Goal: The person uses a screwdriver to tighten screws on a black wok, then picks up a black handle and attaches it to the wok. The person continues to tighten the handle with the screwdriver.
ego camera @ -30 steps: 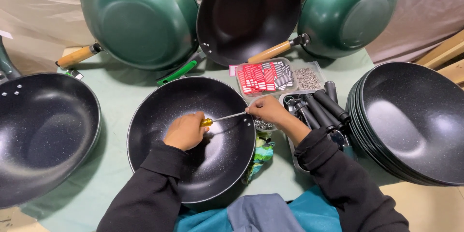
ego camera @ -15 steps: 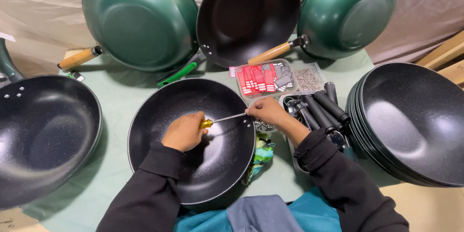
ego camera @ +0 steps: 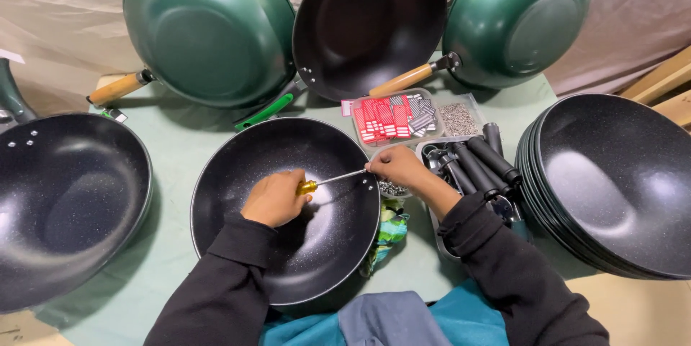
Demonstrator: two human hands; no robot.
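A black speckled wok (ego camera: pixel 288 209) is seen lying on the pale green table cover (ego camera: pixel 180 151), directly below the camera. A screwdriver (ego camera: pixel 327 182) with a yellow handle is held inside it by the left hand (ego camera: pixel 275 198), whose fingers are wrapped closed round the handle; most of the handle is hidden by them. The shaft is directed towards the wok's right rim, where the right hand (ego camera: pixel 396 166) is pinched together at the tip. What is nipped there is covered by the fingers and cannot be made out. Small metal parts (ego camera: pixel 391 188) are glimpsed just under that hand.

Beside the right forearm a tray of black handles (ego camera: pixel 479 162) is noted, partly masked by the sleeve. A clear box with red and grey pieces (ego camera: pixel 392 117) is recorded behind it. A stack of black woks (ego camera: pixel 612 180) is cut off at the right edge, and another black wok (ego camera: pixel 65 202) at the left. Three pans (ego camera: pixel 367 22) are propped against the backdrop, tops cropped
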